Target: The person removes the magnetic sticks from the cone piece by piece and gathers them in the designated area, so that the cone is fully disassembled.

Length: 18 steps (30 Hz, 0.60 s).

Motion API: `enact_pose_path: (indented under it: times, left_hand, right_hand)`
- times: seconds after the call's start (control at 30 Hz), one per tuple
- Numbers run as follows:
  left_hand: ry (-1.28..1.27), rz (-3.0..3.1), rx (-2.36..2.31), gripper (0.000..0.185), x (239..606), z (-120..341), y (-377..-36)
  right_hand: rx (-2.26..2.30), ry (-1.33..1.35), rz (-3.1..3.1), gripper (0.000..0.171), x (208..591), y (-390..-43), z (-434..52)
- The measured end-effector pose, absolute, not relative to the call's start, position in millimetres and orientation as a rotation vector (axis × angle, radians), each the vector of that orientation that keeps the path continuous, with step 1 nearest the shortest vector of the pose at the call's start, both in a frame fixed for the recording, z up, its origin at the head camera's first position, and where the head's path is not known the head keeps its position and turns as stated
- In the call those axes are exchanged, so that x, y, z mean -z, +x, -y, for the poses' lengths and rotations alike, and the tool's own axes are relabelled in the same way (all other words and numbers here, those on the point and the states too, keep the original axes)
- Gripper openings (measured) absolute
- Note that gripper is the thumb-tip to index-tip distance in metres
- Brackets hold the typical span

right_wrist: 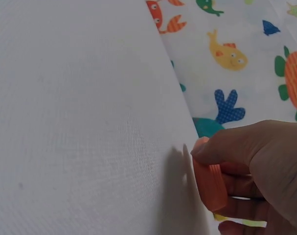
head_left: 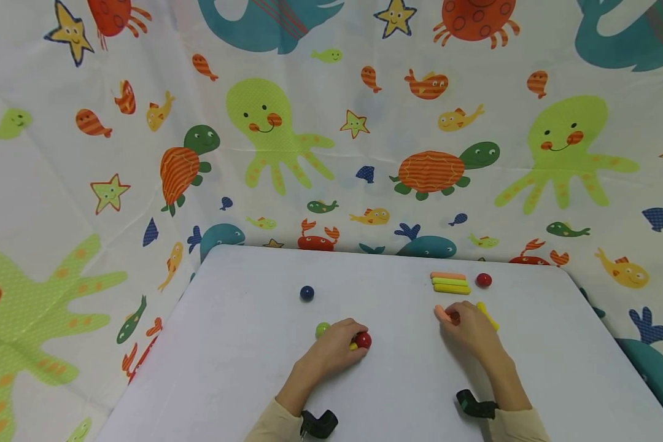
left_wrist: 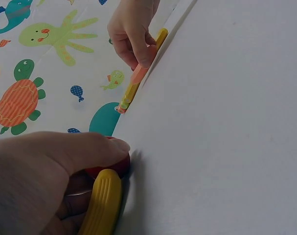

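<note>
My left hand grips a red ball, the thumb over its top. Against the ball lies a yellow ridged stick; whether the fingers also hold it, I cannot tell. A light green ball shows just behind that hand, partly hidden. My right hand pinches an orange ridged stick between thumb and fingers, low over the white table. Right beside it a yellow stick lies slanted, partly behind the hand.
Farther back, an orange stick and two yellow sticks lie side by side. A second red ball sits to their right. At the back left is a dark blue ball. A sea-animal cloth hangs behind the white table.
</note>
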<state>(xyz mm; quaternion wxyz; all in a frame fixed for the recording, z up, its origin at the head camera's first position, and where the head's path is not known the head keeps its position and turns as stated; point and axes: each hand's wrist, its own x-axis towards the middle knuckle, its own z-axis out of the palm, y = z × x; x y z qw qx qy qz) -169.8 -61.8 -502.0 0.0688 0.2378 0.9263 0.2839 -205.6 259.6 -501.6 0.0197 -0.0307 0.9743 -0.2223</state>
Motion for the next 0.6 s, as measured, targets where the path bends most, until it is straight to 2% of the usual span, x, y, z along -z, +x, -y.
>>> enact_pose_path:
  times: [0.6]
  left_hand:
    - [0.712,-2.794,-0.847,0.037,501.7,60.6,-168.9]
  right_hand:
    - [0.617,0.065,-3.001,0.037,496.8,-205.7,-276.2]
